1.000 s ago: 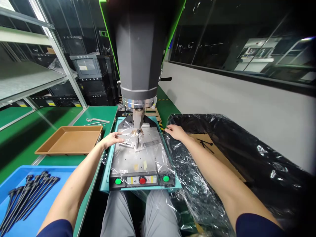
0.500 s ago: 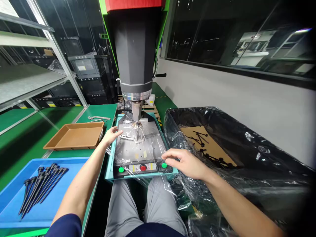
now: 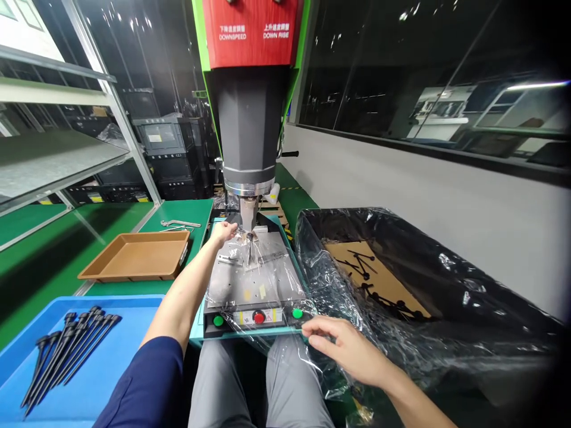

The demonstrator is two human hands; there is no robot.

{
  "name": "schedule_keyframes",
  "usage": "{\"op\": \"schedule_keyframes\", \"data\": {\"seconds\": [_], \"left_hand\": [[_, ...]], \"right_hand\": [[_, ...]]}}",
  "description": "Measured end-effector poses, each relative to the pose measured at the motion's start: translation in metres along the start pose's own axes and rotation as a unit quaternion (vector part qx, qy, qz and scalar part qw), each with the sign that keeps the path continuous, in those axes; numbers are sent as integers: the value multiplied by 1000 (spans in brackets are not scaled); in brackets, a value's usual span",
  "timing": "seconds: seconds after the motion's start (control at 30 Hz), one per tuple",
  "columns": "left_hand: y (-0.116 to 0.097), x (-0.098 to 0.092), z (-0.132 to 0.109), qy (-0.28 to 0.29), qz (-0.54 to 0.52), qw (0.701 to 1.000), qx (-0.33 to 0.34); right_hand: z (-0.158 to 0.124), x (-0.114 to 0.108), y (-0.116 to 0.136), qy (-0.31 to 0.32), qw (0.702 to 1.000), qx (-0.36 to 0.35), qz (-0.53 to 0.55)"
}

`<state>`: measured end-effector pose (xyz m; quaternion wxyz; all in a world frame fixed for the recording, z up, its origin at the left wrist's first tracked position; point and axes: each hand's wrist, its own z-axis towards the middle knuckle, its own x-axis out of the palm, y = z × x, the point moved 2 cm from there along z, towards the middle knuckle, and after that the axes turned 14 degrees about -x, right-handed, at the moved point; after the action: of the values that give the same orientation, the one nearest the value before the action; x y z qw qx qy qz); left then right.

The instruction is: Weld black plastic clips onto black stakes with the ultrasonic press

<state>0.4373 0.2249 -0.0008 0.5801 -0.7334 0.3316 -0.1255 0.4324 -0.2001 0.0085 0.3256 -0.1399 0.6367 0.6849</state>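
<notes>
My left hand (image 3: 224, 230) reaches over the left of the metal work plate (image 3: 272, 278), close beside the press's metal tip (image 3: 248, 215). Its fingers are loosely bent and apart, with nothing visible in them. Just below the tip a dark, thin-stemmed part (image 3: 250, 241) sits in the small fixture on the plate. Clear plastic film covers much of the plate. My right hand (image 3: 341, 345) is open at the plate's front right corner, thumb apart from the fingers. Near it are the right green button (image 3: 297, 313) and the red button (image 3: 259, 318).
On the left, a blue tray (image 3: 134, 356) holds several black long-stemmed parts (image 3: 71, 351); behind it sit a brown tray (image 3: 138, 255) and a wrench (image 3: 181, 224). At right, a box lined with black plastic (image 3: 428, 267) contains similar parts on cardboard. The press head (image 3: 248, 119) hangs overhead.
My left hand has moved right and forward, closer to the press tip. My right hand has drawn back from the right green button towards the front edge. The view has tilted upward.
</notes>
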Motion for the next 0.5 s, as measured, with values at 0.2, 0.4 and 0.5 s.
{"op": "schedule_keyframes", "data": {"seconds": [0.2,0.4,0.5], "left_hand": [[8,7,7,-25,35,999,-22],[12,5,11,-18,58,997,-57],[10,0,9,-34,62,995,-65]], "right_hand": [[-17,12,-13,-17,999,19,37],[-28,24,-11,-18,999,24,43],[-35,28,3,-34,997,6,70]]}}
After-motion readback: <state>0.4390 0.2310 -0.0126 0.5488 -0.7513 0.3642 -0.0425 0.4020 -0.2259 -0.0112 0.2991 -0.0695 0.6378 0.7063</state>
